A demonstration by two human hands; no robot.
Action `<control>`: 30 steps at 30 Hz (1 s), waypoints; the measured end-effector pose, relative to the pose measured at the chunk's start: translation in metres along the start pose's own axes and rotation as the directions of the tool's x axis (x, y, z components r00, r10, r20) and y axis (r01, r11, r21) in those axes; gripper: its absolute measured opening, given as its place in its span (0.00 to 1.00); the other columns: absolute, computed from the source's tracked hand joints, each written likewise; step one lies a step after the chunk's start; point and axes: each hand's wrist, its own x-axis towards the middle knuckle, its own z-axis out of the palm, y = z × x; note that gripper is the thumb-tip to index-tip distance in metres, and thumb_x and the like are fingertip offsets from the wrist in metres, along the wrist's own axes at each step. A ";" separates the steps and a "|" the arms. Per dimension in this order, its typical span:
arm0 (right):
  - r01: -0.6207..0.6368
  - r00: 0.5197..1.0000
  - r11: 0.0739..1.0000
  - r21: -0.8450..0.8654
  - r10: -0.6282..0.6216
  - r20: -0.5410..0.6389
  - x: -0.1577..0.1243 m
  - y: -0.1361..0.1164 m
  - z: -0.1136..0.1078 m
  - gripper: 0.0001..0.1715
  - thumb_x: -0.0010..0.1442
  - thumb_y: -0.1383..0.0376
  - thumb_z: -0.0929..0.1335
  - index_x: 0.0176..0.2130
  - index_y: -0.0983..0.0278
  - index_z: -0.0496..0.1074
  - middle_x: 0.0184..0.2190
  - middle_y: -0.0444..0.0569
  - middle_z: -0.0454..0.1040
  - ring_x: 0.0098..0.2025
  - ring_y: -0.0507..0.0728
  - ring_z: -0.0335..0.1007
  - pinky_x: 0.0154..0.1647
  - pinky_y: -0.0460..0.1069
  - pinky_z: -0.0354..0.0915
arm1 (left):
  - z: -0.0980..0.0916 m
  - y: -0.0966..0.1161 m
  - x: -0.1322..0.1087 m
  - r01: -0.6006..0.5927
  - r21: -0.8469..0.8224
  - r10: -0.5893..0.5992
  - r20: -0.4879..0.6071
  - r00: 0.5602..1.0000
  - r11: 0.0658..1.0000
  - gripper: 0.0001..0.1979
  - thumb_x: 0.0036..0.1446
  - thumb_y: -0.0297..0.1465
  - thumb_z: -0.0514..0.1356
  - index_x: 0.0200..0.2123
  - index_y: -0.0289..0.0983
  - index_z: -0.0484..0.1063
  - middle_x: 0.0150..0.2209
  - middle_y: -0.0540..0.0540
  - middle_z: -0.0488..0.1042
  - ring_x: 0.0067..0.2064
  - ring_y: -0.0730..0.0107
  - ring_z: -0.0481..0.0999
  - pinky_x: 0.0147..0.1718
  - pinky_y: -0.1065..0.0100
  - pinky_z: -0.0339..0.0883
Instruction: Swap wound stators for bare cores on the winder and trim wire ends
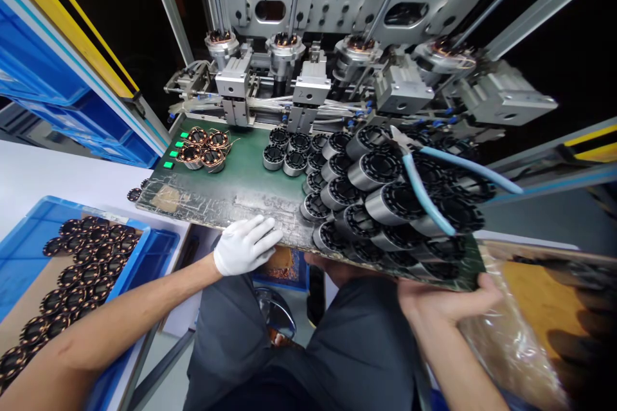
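Note:
My left hand (247,246), in a white glove, lies flat with spread fingers on the worn front edge of the green board (245,170). My right hand (448,298) is bare and sits under the board's front right corner, its fingers partly hidden beneath it. Stacked black and silver stator cores (380,170) cover the board's right half. Pliers with light blue handles (424,195) rest on top of the stack. Several copper-wound stators (213,159) stand at the board's left, beside small green-lit buttons (173,154).
Behind the board stands a winding machine (311,83) with metal heads and rods. A blue tray (159,247) of wound stators is at the left. Blue bins (43,57) stand at the upper left. On the right lies a box with clear plastic (506,334).

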 end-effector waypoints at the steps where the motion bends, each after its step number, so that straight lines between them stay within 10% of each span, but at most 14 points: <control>1: 0.005 1.000 1.000 0.001 -0.005 0.009 0.000 0.000 0.000 0.29 0.55 0.44 0.66 0.42 0.61 0.81 0.51 0.47 0.83 0.58 0.67 0.78 0.48 0.60 0.80 | 0.000 0.000 0.000 0.000 0.001 0.000 0.002 1.000 1.000 0.18 0.75 0.39 0.66 0.64 0.44 0.82 0.59 0.42 0.85 0.61 0.54 0.83 0.55 0.58 0.76; 30: 0.022 0.999 1.000 0.013 -0.023 0.048 0.003 0.004 -0.004 0.31 0.59 0.45 0.63 0.43 0.61 0.82 0.51 0.48 0.83 0.57 0.67 0.80 0.47 0.61 0.81 | -0.001 0.001 -0.002 0.009 0.013 -0.009 0.051 0.999 1.000 0.20 0.74 0.40 0.67 0.65 0.45 0.82 0.61 0.42 0.85 0.61 0.54 0.84 0.56 0.58 0.77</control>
